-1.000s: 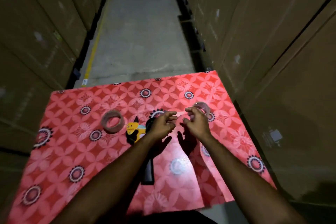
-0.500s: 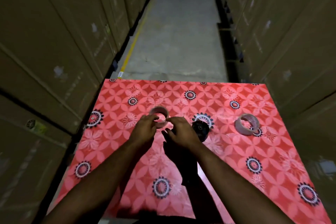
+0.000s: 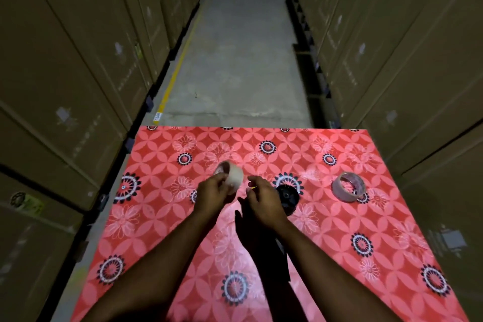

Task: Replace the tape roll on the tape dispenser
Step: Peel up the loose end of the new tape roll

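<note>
My left hand [image 3: 212, 194] grips a pale tape roll [image 3: 232, 174], tilted and lifted just above the red patterned table [image 3: 162, 217]. My right hand [image 3: 262, 200] is a little to its right, thumb and forefinger pinched together; a tiny yellowish sliver shows at the fingertips. The black tape dispenser [image 3: 287, 196] lies on the table under and behind my right hand, its handle [image 3: 283, 259] running toward me beneath my forearm. A second, clear tape roll [image 3: 349, 187] lies on the table to the right, apart from both hands.
Tall stacks of cardboard boxes [image 3: 65, 73] wall in both sides. A concrete aisle [image 3: 235, 60] with a yellow line runs away beyond the table's far edge. The table's left edge is close to the boxes.
The left hand has raised and tilted the pale roll, and the two hands have drawn slightly apart. My view has shifted, so the table sits differently in frame.
</note>
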Action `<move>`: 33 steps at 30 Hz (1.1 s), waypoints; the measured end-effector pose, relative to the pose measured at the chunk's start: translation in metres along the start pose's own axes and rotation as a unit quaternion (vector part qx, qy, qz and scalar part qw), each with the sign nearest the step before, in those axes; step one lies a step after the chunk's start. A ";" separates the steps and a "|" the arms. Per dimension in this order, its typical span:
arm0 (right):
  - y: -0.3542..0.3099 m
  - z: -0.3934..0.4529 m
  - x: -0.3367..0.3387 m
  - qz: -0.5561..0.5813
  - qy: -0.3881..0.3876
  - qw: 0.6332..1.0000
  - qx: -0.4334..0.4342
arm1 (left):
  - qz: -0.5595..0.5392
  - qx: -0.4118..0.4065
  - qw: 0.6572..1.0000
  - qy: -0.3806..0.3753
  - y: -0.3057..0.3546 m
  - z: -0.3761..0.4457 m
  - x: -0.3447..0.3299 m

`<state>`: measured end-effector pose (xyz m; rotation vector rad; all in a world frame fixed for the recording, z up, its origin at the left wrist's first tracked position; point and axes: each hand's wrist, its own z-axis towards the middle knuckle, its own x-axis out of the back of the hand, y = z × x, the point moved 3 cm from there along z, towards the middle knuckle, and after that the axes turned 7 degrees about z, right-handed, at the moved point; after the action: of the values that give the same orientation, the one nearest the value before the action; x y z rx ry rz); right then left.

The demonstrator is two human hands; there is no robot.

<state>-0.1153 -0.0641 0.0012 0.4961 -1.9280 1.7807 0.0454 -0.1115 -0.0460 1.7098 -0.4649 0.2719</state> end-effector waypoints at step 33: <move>-0.022 -0.067 0.063 0.413 -0.046 0.909 -0.030 | -0.269 -0.054 0.961 -0.034 0.089 -0.130 -0.032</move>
<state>-0.1494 0.0040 0.0581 -0.3413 -2.4648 2.1766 -0.0129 0.0083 0.0442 1.6731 -0.0504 -0.2038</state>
